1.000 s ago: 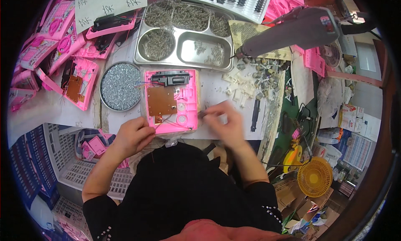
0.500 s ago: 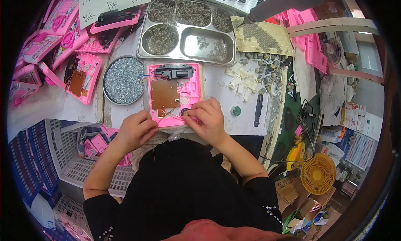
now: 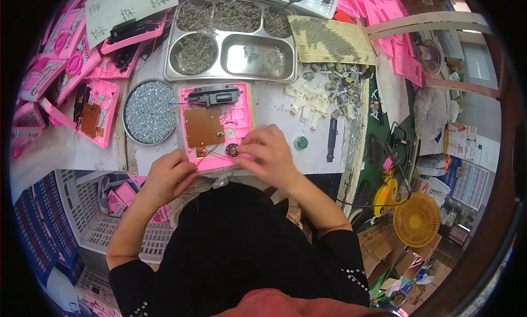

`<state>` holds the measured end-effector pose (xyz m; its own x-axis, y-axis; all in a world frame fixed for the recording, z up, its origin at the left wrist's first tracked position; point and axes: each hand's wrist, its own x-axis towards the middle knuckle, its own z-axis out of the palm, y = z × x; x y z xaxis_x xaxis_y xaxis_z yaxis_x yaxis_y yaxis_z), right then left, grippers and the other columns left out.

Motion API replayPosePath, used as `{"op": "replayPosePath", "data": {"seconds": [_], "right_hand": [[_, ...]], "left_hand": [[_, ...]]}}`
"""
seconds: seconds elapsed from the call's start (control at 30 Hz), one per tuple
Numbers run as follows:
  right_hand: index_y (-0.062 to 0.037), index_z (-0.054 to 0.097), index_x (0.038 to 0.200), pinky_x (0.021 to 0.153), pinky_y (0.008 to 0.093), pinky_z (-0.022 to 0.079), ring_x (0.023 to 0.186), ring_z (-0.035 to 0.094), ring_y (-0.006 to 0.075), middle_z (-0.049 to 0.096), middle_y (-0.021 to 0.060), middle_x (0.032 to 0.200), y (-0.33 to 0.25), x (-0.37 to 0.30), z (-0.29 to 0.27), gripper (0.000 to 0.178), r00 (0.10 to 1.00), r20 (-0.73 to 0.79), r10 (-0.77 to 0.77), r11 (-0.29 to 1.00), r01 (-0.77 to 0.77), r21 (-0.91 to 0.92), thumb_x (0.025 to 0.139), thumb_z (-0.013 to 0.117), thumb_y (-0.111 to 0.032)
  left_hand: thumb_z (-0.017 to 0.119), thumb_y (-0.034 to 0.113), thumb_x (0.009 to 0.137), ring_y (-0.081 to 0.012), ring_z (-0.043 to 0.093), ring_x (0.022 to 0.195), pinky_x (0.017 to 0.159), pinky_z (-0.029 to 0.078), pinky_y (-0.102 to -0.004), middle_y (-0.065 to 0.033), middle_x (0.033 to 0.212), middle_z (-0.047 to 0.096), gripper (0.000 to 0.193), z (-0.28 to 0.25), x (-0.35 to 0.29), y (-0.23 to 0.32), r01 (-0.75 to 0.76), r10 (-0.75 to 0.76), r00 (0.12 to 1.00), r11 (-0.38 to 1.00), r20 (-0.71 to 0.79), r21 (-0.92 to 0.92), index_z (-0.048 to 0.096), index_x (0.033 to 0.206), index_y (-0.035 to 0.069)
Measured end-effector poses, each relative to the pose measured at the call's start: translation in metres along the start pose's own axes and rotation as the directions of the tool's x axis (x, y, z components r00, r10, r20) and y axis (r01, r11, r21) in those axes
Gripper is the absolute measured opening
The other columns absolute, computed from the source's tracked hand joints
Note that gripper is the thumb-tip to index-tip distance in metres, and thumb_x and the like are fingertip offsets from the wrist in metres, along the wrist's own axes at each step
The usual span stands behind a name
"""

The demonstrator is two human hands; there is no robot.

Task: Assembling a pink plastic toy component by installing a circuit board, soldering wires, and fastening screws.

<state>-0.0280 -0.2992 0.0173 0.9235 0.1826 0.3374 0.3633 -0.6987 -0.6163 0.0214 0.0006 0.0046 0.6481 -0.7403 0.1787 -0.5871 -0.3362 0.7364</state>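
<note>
- Disc (image 3: pixel 233 149), dark and round, is lying inside pink case (image 3: pixel 245 117), near its lower right corner.
- Right hand (image 3: pixel 270 156) is touching disc's right edge with fingertips; no telling whether it is gripping or only pressing.
- Left hand (image 3: pixel 166 177) is resting by case's lower left corner, fingers bunching together; whether they are grasping anything, unclear.
- Disc is lying between both hands, right hand nearer.
- Case is sitting flat on tabletop (image 3: pixel 270 104), long axis pointing toward metal tray (image 3: pixel 215 76).
</note>
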Motion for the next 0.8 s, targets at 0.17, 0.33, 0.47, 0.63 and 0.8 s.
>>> {"op": "replayPosePath", "data": {"seconds": [0.17, 0.33, 0.47, 0.63, 0.8], "right_hand": [[-0.0081, 0.072, 0.104, 0.087, 0.0428, 0.050, 0.096, 0.059, 0.0326, 0.067, 0.0092, 0.100, 0.076, 0.029, -0.078, 0.029, 0.992, 0.107, 0.066, 0.945, -0.028, -0.326, 0.075, 0.075, -0.005], [-0.0061, 0.067, 0.101, 0.087, 0.0429, 0.051, 0.097, 0.060, 0.0334, 0.068, 0.0107, 0.102, 0.107, 0.034, -0.087, 0.026, 0.992, 0.106, 0.071, 0.938, -0.030, -0.346, 0.076, 0.073, -0.004], [-0.0049, 0.061, 0.091, 0.082, 0.0404, 0.051, 0.091, 0.061, 0.0296, 0.069, 0.0094, 0.099, 0.111, 0.038, -0.091, 0.019, 0.993, -0.063, 0.104, 0.959, -0.116, -0.257, 0.076, 0.073, -0.004], [-0.0037, 0.058, 0.091, 0.064, 0.0318, 0.048, 0.069, 0.058, 0.0204, 0.065, 0.0078, 0.082, 0.110, 0.029, -0.094, 0.016, 0.943, -0.154, 0.294, 0.941, -0.314, -0.124, 0.079, 0.069, -0.004], [-0.0056, 0.059, 0.094, 0.063, 0.0365, 0.051, 0.063, 0.064, 0.0288, 0.065, 0.0119, 0.077, 0.110, 0.020, -0.101, 0.015, 0.870, -0.099, 0.482, 0.874, -0.486, -0.017, 0.081, 0.067, -0.007]], "left_hand": [[0.080, 0.002, 0.078, -0.0304, 0.062, 0.074, 0.064, 0.050, -0.0388, -0.0111, 0.086, 0.059, 0.023, -0.006, 0.003, 0.011, 0.057, -0.058, 0.998, 0.998, 0.037, 0.007, 0.065, 0.096, 0.006], [0.077, 0.008, 0.082, -0.0322, 0.065, 0.080, 0.071, 0.052, -0.0387, -0.0117, 0.089, 0.063, 0.017, -0.046, 0.037, 0.024, 0.102, -0.094, 0.959, 0.995, 0.267, -0.015, 0.067, 0.097, 0.006], [0.074, 0.011, 0.086, -0.0326, 0.065, 0.080, 0.070, 0.051, -0.0426, -0.0122, 0.088, 0.063, 0.015, -0.058, 0.117, 0.006, 0.021, -0.023, 0.999, 0.999, 0.040, 0.043, 0.068, 0.097, 0.004], [0.068, 0.021, 0.089, -0.0363, 0.067, 0.089, 0.074, 0.054, -0.0490, -0.0129, 0.090, 0.065, 0.015, -0.006, 0.241, -0.037, -0.101, 0.067, 0.990, 0.953, 0.126, 0.286, 0.070, 0.090, 0.006], [0.072, 0.019, 0.087, -0.0353, 0.068, 0.089, 0.076, 0.055, -0.0467, -0.0114, 0.094, 0.067, 0.014, 0.030, 0.284, -0.042, -0.025, -0.145, 0.943, 0.867, 0.300, 0.497, 0.068, 0.088, 0.006]]}}
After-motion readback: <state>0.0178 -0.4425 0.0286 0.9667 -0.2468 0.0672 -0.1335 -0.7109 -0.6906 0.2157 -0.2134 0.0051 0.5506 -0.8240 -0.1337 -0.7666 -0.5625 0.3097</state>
